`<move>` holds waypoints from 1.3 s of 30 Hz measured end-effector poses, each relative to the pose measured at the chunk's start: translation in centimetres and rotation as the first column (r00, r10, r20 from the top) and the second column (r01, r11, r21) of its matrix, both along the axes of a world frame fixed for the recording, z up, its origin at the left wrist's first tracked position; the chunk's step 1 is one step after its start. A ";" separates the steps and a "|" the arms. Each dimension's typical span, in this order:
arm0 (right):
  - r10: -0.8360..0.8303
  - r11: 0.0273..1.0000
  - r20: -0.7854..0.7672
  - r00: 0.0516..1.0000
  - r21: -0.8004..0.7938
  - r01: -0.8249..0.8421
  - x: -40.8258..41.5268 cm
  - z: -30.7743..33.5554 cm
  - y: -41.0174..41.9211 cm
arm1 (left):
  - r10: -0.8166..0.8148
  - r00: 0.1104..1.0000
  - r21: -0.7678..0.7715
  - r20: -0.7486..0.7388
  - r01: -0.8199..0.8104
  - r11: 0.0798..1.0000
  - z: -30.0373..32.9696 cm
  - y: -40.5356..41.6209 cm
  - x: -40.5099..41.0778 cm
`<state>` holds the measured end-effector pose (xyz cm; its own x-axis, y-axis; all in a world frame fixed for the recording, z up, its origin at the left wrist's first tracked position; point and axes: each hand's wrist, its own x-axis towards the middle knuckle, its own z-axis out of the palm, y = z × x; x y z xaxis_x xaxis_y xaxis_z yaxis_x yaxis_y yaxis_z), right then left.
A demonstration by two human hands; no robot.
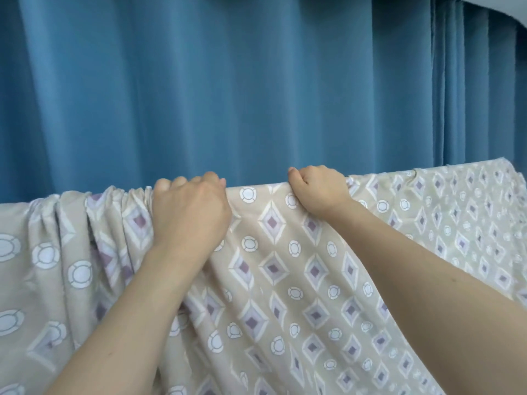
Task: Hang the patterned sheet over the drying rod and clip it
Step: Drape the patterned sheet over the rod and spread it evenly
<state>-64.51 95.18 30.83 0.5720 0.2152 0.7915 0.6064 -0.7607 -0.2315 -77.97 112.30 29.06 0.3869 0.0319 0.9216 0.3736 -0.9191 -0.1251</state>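
The patterned sheet (285, 266), beige with purple diamonds and white rings, hangs draped over a horizontal line that runs across the view; the drying rod beneath it is fully hidden by the cloth. My left hand (189, 212) grips the top fold of the sheet, fingers curled over the far side, with the fabric bunched into pleats just to its left. About a hand's width to the right, my right hand (319, 189) also grips the top fold with fingers curled over it. Between the two hands the cloth lies smooth. No clip is in view.
A blue pleated curtain (256, 89) fills the background close behind the sheet. A pale wall or ceiling corner (510, 4) shows at the top right. The sheet's right part (470, 218) spreads flatter and rises toward the right edge.
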 end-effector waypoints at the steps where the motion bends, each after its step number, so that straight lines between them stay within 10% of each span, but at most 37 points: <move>1: -0.012 1.000 -0.030 0.999 -0.013 0.011 -0.1 0.3 0.2 | -0.003 1.000 -0.014 -0.029 0.002 1.000 0.1 -0.1 -0.1; 23: 0.436 0.890 0.154 0.887 -0.219 -0.400 -13.2 1.6 14.6 | 0.152 0.968 -0.398 0.199 -0.062 0.915 -0.1 9.7 -10.5; 28: 0.503 0.845 0.169 0.847 -0.303 -0.441 -15.5 2.0 17.8 | -0.059 0.968 -0.281 0.242 0.129 0.951 -1.6 10.9 -12.2; 39: 0.387 0.914 0.285 0.877 -0.240 -0.326 -15.7 0.4 19.4 | 0.268 0.913 -0.116 0.308 -0.243 0.963 -3.4 15.4 -15.2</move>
<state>-80.16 114.58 31.22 0.1517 0.5112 0.8460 0.8615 -0.4880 0.1404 -93.22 127.73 25.67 0.0438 0.1626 0.9857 0.6056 -0.7890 0.1033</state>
